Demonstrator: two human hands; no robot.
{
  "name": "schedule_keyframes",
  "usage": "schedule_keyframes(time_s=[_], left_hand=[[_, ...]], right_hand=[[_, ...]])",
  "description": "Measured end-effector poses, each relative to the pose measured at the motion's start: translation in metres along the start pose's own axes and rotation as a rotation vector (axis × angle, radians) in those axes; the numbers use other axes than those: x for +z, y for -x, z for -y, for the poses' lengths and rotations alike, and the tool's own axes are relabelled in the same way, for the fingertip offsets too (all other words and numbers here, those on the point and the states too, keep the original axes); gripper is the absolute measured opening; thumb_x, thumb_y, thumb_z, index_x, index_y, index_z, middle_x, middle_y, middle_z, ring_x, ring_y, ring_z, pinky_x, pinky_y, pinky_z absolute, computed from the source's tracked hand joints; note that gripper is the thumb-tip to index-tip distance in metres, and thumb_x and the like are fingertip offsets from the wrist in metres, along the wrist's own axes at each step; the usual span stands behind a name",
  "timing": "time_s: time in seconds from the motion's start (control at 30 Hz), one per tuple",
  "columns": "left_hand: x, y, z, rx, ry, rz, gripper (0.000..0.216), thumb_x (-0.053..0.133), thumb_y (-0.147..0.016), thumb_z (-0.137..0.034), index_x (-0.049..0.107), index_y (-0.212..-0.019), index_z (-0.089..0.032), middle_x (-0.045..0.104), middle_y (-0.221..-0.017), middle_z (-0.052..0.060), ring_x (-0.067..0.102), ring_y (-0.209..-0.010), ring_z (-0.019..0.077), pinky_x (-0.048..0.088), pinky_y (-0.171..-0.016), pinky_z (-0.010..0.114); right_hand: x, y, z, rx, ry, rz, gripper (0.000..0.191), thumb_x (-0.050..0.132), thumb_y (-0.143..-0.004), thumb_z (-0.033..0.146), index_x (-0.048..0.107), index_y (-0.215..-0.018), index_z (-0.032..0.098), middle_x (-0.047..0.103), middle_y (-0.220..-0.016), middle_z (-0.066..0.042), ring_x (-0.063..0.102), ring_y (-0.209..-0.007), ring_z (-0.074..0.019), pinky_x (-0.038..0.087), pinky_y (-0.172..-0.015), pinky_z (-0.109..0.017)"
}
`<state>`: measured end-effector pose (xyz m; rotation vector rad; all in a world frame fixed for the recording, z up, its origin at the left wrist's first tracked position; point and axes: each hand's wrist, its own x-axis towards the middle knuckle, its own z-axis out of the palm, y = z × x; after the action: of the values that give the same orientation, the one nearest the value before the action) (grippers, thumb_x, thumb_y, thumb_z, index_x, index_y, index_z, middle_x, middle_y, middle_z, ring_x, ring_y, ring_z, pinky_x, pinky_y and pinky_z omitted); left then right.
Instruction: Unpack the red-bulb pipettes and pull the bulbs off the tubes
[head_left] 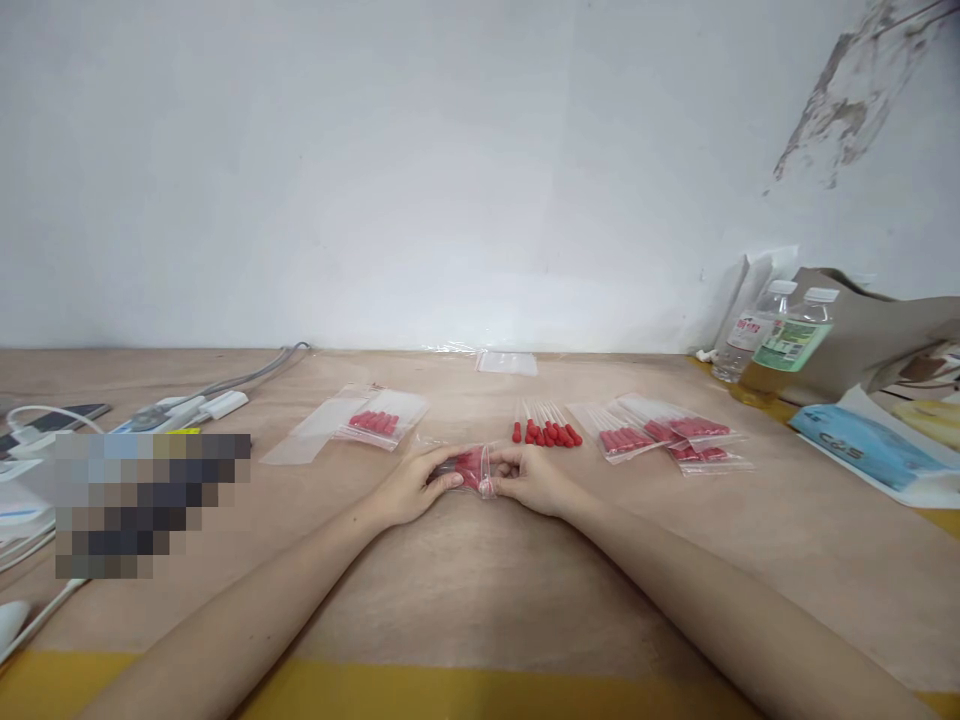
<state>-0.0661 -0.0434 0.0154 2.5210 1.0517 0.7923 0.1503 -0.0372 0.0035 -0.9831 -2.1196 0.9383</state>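
Note:
Both my hands meet at the middle of the table on one small clear zip bag (473, 468) filled with red-tipped white sticks. My left hand (417, 484) pinches the bag's left side, fingers closed. My right hand (530, 478) pinches its right end, fingers closed too. Just beyond the bag lies a loose row of red-tipped sticks (547, 428). A filled bag (379, 421) rests to the far left of my hands, and several filled bags (664, 436) are stacked to the right.
An empty clear bag (507, 362) lies by the wall. Two plastic bottles (772, 340) and a brown paper bag (877, 335) stand at the right, with a blue packet (855, 445) nearby. Cables and a power strip (184, 410) lie at the left.

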Motion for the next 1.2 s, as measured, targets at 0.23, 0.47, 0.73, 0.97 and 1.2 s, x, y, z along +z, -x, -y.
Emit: schedule_keyframes(time_s=[0.23,0.47,0.73,0.97,1.2], left_hand=[[0.001,-0.002,-0.002,0.025,0.006,-0.018,0.037,0.047,-0.086,-0.034,0.048,-0.121,-0.023,0.058,-0.115,0.005,0.053,-0.104,0.0179,0.042,-0.09,0.031],[-0.001,-0.003,-0.003,0.03,0.037,0.019,0.039,0.048,-0.085,-0.036,0.047,-0.121,-0.022,0.056,-0.116,0.006,0.052,-0.106,0.0179,0.04,-0.092,0.033],[0.0,-0.003,0.0,-0.007,0.025,0.052,0.041,0.049,-0.083,-0.038,0.047,-0.122,-0.022,0.055,-0.118,0.006,0.051,-0.107,0.0191,0.04,-0.093,0.034],[0.0,-0.002,0.001,0.01,0.035,0.052,0.043,0.053,-0.082,-0.037,0.047,-0.122,-0.023,0.056,-0.118,0.006,0.051,-0.108,0.0193,0.04,-0.094,0.035],[-0.002,-0.002,0.001,0.017,0.02,0.063,0.039,0.053,-0.082,-0.033,0.05,-0.119,-0.023,0.057,-0.118,0.006,0.051,-0.109,0.0187,0.039,-0.094,0.035]], right_hand=[[0.007,0.002,0.011,-0.009,0.091,-0.171,0.032,0.074,-0.057,0.035,0.062,-0.083,0.02,0.062,-0.075,0.002,0.055,-0.07,-0.0122,0.04,-0.062,-0.022],[0.013,-0.003,0.008,0.095,0.051,-0.185,0.038,0.073,-0.057,0.036,0.058,-0.087,0.018,0.063,-0.078,-0.001,0.057,-0.07,-0.0136,0.042,-0.062,-0.025],[0.003,-0.005,0.001,0.128,-0.029,-0.164,0.032,0.072,-0.055,0.027,0.059,-0.082,0.016,0.062,-0.073,0.0,0.055,-0.063,-0.0112,0.042,-0.056,-0.023],[-0.009,0.003,0.013,-0.071,0.129,-0.127,0.028,0.066,-0.058,0.015,0.06,-0.085,0.018,0.061,-0.077,0.001,0.055,-0.071,-0.0122,0.042,-0.065,-0.024],[-0.012,0.008,0.028,-0.136,0.43,-0.083,0.016,0.061,-0.07,0.025,0.057,-0.085,0.019,0.06,-0.084,-0.003,0.053,-0.08,-0.0166,0.036,-0.072,-0.03]])
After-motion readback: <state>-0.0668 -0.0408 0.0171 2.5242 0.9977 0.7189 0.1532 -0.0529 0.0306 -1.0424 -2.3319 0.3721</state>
